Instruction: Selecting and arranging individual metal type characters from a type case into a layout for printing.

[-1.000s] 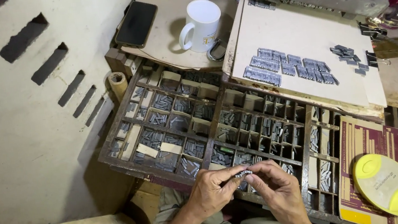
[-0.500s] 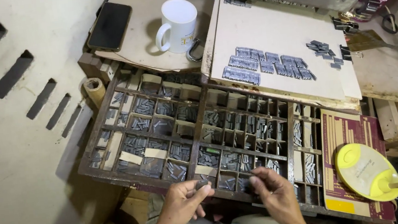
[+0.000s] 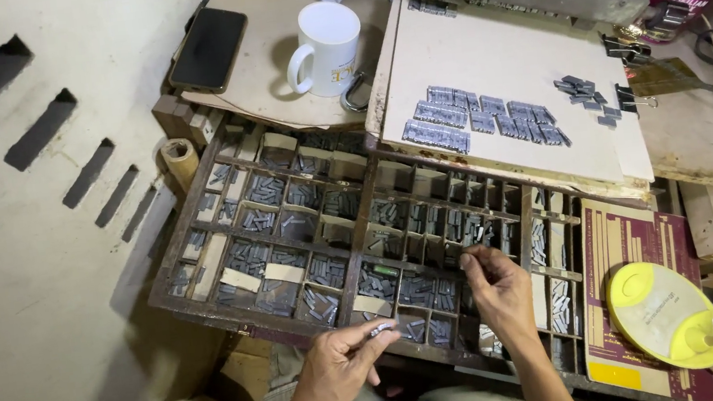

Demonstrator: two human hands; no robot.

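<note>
Our left hand (image 3: 334,371) grip pinches type pcs (image 3: 381,328); right hand (image 3: 499,287), fingertips nipped tight, picks in type case (image 3: 206,305) — pcs could slip, land in wrong compartment.

The hands, joined a second ago, are apart: right hand (image 3: 501,287) now reaches into the type case (image 3: 206,305), left hand (image 3: 337,371) keeps the metal sorts (image 3: 381,328).

both hands (image 3: 333,377) and forearms are bare, without sleeves, rings, watch or gloves.
</note>
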